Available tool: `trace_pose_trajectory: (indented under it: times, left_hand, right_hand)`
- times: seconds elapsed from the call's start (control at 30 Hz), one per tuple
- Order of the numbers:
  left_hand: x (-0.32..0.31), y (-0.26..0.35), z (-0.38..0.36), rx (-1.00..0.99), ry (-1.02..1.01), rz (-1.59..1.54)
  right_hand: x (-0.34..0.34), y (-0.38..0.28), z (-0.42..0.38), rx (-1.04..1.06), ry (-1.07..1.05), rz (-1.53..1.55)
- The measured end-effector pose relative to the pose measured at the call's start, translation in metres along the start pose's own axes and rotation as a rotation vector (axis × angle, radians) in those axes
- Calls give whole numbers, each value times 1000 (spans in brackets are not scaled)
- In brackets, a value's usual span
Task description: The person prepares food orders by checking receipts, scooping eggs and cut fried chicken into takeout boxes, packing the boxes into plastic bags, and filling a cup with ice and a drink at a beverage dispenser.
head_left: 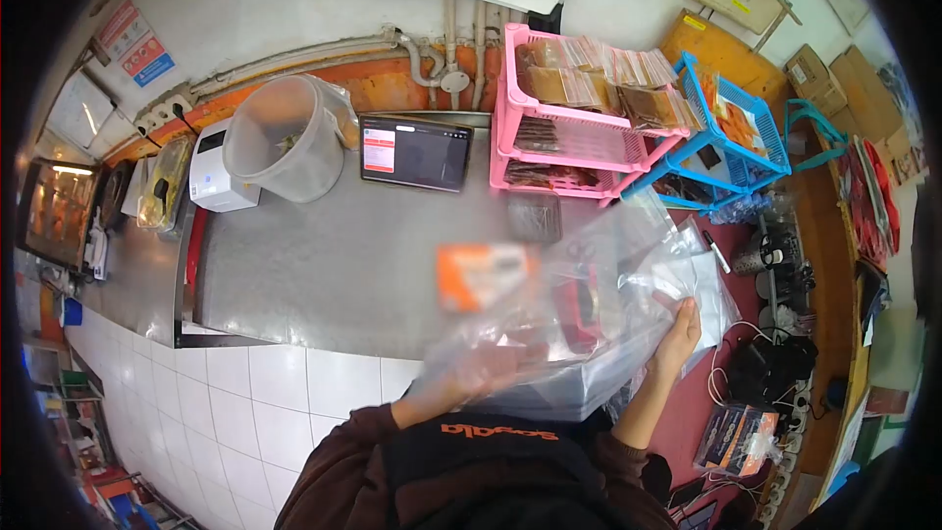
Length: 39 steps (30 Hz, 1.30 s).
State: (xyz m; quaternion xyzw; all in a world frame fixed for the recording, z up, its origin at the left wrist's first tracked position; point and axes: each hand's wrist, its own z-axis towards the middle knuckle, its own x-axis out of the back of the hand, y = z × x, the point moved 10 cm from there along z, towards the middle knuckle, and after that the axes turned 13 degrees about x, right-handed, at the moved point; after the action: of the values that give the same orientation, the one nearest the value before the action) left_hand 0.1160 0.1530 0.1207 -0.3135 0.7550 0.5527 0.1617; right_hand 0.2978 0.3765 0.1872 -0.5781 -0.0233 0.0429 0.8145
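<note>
A large clear plastic bag (618, 275) spreads in front of my body, over the right part of the steel table. My right hand (677, 336) is closed on its right side, thumb up against the plastic. Behind the film on the other side lies my left hand (481, 370), smeared by motion, so I cannot tell how its fingers are set. A blurred orange and white card or label (461, 278) shows at the bag's left end, above my left hand. White plastic sheets or bags (702, 285) lie right behind my right hand.
A tablet (414, 153) stands at the back of the steel table (294, 265), beside a translucent bucket (285, 142) and a white printer-like box (221, 177). Pink (505, 103) and blue (760, 108) racks hold filled packets. Cables and a black marker-like pen (716, 251) lie at right.
</note>
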Motion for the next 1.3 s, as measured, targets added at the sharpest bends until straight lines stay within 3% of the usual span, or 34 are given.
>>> trace_pose_trajectory:
  times: [0.07, 0.1, 0.13, 0.2, 0.23, 0.27, 0.33, 0.37, 0.43, 0.47, 0.5, 0.53, 0.57, 0.6, 0.67, 0.7, 0.73, 0.77, 0.8, 0.83, 0.9, 0.93, 0.97, 1.0, 1.03, 1.07, 1.1, 1.13, 1.17, 1.2, 1.23, 1.27, 1.3]
  left_hand:
    - [-30, -1, -18, -41, -590, -637]
    - [-22, -4, -20, 127, -585, -719]
    - [-23, 12, -21, 131, -591, -716]
    - [-38, 61, -32, -68, -684, -569]
    - [-37, 75, -28, -187, -544, -464]
    - [-36, 71, -24, -179, -556, -461]
    - [14, 40, 6, -37, 87, 15]
    - [26, 39, 16, -82, 245, -120]
    - [42, 31, 38, -137, 431, 72]
    - [32, 32, 45, -131, 433, 396]
    - [13, 29, 55, -148, 418, 724]
    - [-27, 35, 55, -184, 446, 815]
    - [-60, 39, 48, -225, 483, 907]
    - [-62, -18, 70, -129, 113, 359]
    - [-91, -18, 87, -157, -78, 581]
    - [-108, -16, 92, -202, -210, 771]
    - [-107, -9, 98, -240, -195, 973]
    - [-106, -3, 104, -288, -180, 1171]
    - [-75, 14, 121, -223, -2, 1056]
    - [-44, 30, 134, -171, 168, 912]
    - [-25, 81, 130, -326, 539, 796]
    - [-4, 92, 135, -414, 679, 1191]
    - [-12, 89, 143, -422, 669, 1194]
    - [-20, 93, 138, -465, 810, 1278]
    - [-40, 101, 133, -511, 954, 1353]
    - [-66, 100, 141, -518, 950, 1345]
    - [-131, 114, 135, -811, 936, 1329]
    - [-159, 108, 142, -930, 866, 1342]
    - [-187, 100, 148, -1045, 789, 1357]
    - [-215, 91, 153, -1156, 711, 1373]
    - [-232, 62, 181, -1095, 438, 1579]
    - [-244, 26, 201, -1013, 157, 1765]
    - [-229, 16, 206, -1024, 162, 1767]
  right_hand:
    - [18, 2, -4, 91, 10, -111]
    - [34, 13, -6, 55, 34, -154]
    - [42, 19, -7, 20, 60, -194]
    - [47, 23, -12, 34, 123, -145]
    - [53, 24, -13, 44, 177, -99]
    - [61, 36, -14, 49, 189, -102]
    - [63, 36, -9, 177, 41, -557]
    - [72, 60, -18, -127, 73, -623]
    - [18, -37, -23, 553, 17, -1051]
    - [14, -24, -29, 400, -86, -836]
    - [-11, -36, -35, 264, -327, -721]
    - [-33, -21, -53, -56, -553, -386]
    - [-53, -16, -72, 48, -685, -57]
    - [-61, -21, -81, -65, -894, -237]
    - [-39, -1, -69, -43, -844, -193]
    - [-29, 9, -70, -174, -952, -126]
    - [-18, 14, -74, -308, -1066, -49]
    - [9, 8, -51, -292, -870, -49]
    - [55, 11, -18, -85, -560, -173]
    - [103, 19, 5, -241, -375, -228]
    - [184, 9, 50, -26, -226, -525]
    - [192, 7, 60, -20, -213, -526]
    - [193, -6, 70, 59, -241, -559]
    - [194, -12, 76, 129, -274, -592]
    - [192, -1, 79, 59, -260, -386]
    - [194, -3, 88, 67, -257, -392]
    - [176, 0, 90, -31, -409, -144]
    - [158, 2, 90, -129, -556, 109]
    - [159, 7, 106, -119, -554, 109]
    - [136, 8, 103, -147, -872, 215]
    - [125, 6, 95, -176, -1191, 320]
    - [139, 16, 120, -165, -1194, 318]
    - [164, 40, 157, -168, -1141, 225]
